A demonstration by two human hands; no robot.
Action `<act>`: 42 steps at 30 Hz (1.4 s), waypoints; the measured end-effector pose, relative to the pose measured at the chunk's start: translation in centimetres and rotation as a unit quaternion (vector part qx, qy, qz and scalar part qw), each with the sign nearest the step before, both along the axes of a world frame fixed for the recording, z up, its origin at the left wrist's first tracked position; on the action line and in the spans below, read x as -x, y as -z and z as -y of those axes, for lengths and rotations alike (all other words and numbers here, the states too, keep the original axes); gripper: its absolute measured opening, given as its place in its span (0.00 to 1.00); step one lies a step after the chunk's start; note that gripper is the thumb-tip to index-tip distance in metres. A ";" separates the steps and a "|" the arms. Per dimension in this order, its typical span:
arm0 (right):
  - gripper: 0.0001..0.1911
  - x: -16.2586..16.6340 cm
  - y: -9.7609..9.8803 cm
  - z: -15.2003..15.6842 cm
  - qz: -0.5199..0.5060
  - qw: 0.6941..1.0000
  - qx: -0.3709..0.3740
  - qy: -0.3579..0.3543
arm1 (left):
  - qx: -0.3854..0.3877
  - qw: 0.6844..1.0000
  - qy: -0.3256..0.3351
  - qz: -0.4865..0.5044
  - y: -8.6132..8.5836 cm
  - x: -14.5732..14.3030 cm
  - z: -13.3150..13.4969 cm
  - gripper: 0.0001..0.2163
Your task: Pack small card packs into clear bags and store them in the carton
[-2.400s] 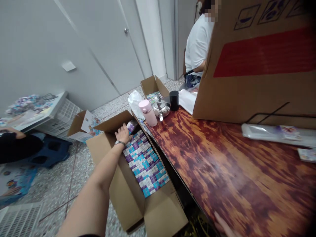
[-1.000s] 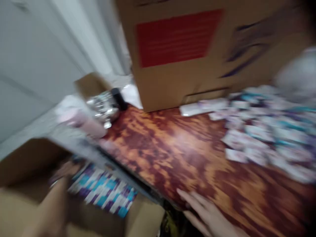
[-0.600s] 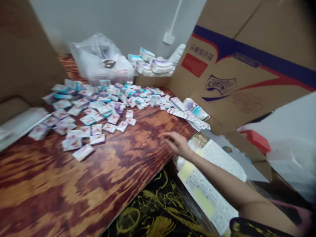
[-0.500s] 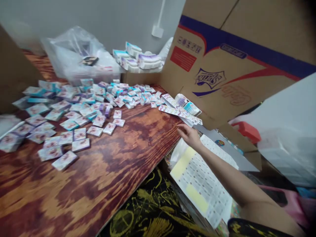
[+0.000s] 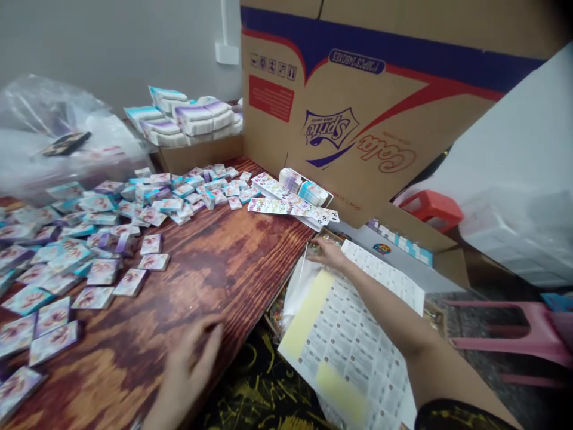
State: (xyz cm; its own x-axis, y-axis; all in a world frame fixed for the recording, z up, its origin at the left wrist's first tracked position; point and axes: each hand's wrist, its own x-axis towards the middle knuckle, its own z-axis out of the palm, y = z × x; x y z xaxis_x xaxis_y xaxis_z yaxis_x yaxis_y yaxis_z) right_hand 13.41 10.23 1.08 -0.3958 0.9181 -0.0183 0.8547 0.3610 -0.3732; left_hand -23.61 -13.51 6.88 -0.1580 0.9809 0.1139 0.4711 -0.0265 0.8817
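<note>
My right hand [image 5: 330,253] reaches over the table's right edge, above an open box of small colourful pieces [image 5: 333,236]. Its fingers point down and slightly apart, with nothing visible in them; the fingertips are partly lost against the box. Just below it lie a printed label sheet [image 5: 353,334] with yellow bare patches and some clear plastic film [image 5: 301,289]. My left hand [image 5: 190,364], blurred, hovers over the near part of the wooden table [image 5: 197,275], thumb apart from the bent fingers and nothing visible in it. Many small printed boxes [image 5: 102,272] lie scattered to its left.
Strips of printed stickers [image 5: 290,206] and a small tray of folded cartons [image 5: 308,188] sit at the table's right corner. A large cardboard box [image 5: 358,119] stands behind. Stacks of flat cartons [image 5: 197,116], a plastic bag [image 5: 67,137] and a pink stool [image 5: 501,340] are around.
My view has turned right. My left hand has come into sight over the table. My right hand has moved from the table's edge down over the box of colourful pieces.
</note>
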 end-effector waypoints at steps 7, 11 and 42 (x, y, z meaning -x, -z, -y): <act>0.11 -0.2 0.1 -1.4 -0.053 0.995 0.067 -0.057 | 0.147 0.958 0.241 0.059 2.4 -10.0 -6.9 0.11; 0.17 -0.3 0.1 -1.1 -0.077 0.988 0.103 -0.085 | 0.192 0.951 0.239 0.032 4.8 -13.4 -8.7 0.16; 0.20 10.3 -7.8 5.4 -0.365 0.913 0.181 0.032 | 0.094 0.954 -0.059 0.277 1.7 -9.2 -9.2 0.28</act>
State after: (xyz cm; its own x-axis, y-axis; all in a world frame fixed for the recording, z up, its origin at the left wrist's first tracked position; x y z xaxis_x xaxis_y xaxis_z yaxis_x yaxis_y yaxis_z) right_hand 3.10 4.78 8.85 -0.3701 0.9256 -0.0790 0.3463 0.0586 -0.9363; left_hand -14.43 -4.27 5.19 -0.2528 0.9476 -0.1952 -0.0787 0.1809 0.9803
